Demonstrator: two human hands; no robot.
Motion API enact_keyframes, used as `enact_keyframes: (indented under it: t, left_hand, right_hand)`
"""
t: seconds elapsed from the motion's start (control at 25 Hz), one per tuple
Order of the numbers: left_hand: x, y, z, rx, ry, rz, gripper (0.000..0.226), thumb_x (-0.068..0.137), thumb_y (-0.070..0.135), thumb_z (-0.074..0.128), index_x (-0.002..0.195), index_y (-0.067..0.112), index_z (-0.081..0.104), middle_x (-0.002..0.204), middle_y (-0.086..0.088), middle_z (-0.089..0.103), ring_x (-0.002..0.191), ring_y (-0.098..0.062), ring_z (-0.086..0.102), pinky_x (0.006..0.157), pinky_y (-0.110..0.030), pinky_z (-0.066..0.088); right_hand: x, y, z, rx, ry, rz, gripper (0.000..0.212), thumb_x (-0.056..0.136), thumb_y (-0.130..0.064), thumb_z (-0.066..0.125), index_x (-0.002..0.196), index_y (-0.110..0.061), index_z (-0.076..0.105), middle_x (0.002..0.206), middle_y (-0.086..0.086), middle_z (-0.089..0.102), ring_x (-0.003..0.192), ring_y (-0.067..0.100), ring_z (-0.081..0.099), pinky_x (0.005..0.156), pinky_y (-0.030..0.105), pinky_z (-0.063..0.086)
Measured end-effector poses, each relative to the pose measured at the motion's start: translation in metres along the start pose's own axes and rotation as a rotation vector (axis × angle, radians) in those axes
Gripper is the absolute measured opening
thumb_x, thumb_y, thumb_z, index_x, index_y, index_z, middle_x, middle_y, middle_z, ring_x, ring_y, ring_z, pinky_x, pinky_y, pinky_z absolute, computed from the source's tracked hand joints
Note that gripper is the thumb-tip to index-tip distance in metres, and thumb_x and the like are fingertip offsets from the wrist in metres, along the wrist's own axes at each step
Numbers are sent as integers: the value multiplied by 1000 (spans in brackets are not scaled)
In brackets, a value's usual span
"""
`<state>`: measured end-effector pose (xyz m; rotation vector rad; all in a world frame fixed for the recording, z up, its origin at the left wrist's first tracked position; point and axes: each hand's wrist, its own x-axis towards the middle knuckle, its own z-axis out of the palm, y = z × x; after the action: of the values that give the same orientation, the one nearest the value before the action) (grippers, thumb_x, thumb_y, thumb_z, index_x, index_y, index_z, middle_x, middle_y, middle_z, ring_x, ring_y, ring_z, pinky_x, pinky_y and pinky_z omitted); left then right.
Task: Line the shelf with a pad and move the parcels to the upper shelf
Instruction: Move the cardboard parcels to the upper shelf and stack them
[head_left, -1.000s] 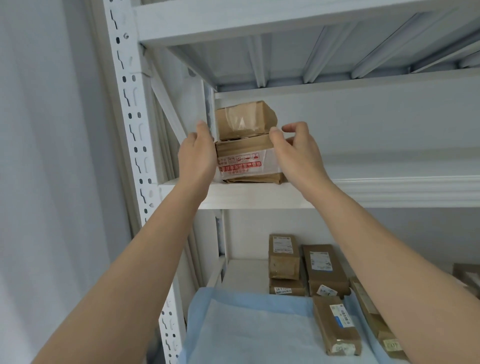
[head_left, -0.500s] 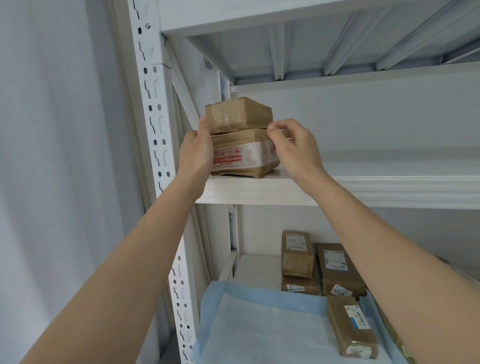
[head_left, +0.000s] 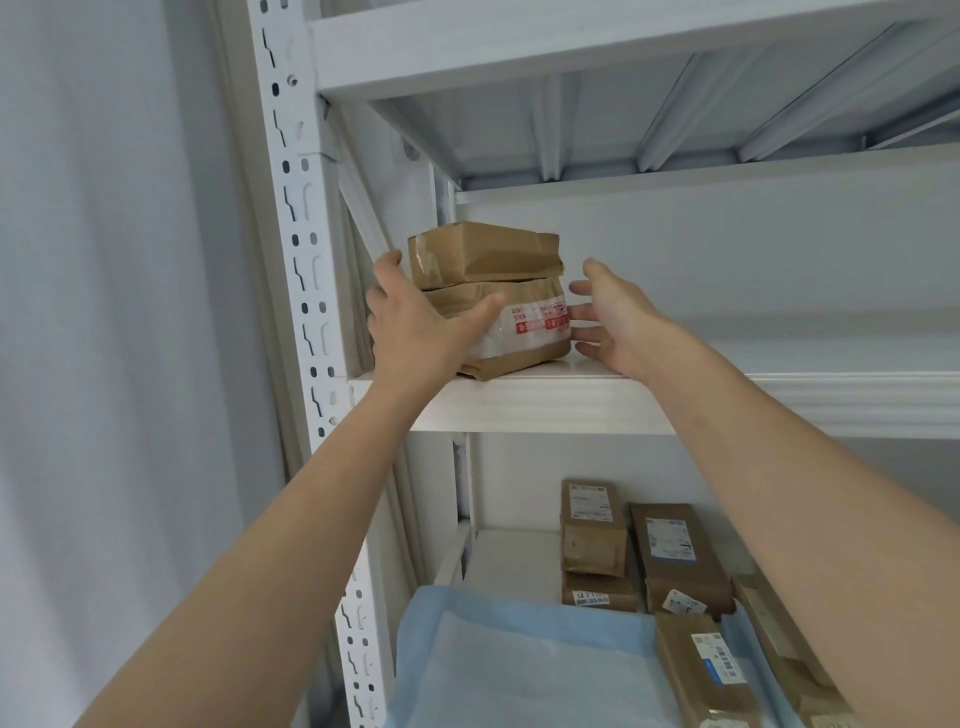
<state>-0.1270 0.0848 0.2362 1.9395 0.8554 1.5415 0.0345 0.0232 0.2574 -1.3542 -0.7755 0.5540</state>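
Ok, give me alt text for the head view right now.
Two brown parcels sit stacked at the left end of the upper shelf, the left hand against the lower parcel, the right hand open beside it. The top parcel lies untouched. Below, more parcels wait by a blue pad.

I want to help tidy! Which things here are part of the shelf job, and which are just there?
Part of the job:
- top parcel, stacked on the taped parcel
- upper shelf
- blue pad
- parcels still below, like the labelled parcel
- left hand, right hand

Just there:
- slotted shelf post
- wall
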Motion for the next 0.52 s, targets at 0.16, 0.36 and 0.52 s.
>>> enact_keyframes:
  t: [0.16,0.36,0.52]
  left_hand:
    - [21,-8,1,-182,-151,-176,73,90,32,66,147,18,23,131,-6,53,100,-14,58,72,-20,45]
    - [23,-21,11,183,113,15,42,91,16,56,130,7,42,132,-13,41,110,-30,51,92,-38,45]
    - [2,3,26,39,65,87,33,100,37,42,115,9,50,94,3,56,92,-19,54,77,-32,41]
  right_hand:
    - [0,2,-10,-24,242,-85,43,99,-39,30,114,-9,56,93,8,67,78,21,61,71,31,48]
    - [16,4,-29,-60,329,-110,46,97,-39,33,129,-10,51,123,7,57,102,25,50,95,40,46]
    - [14,5,-26,-31,109,-13,52,100,-53,27,135,-20,47,120,5,60,114,22,51,93,37,37]
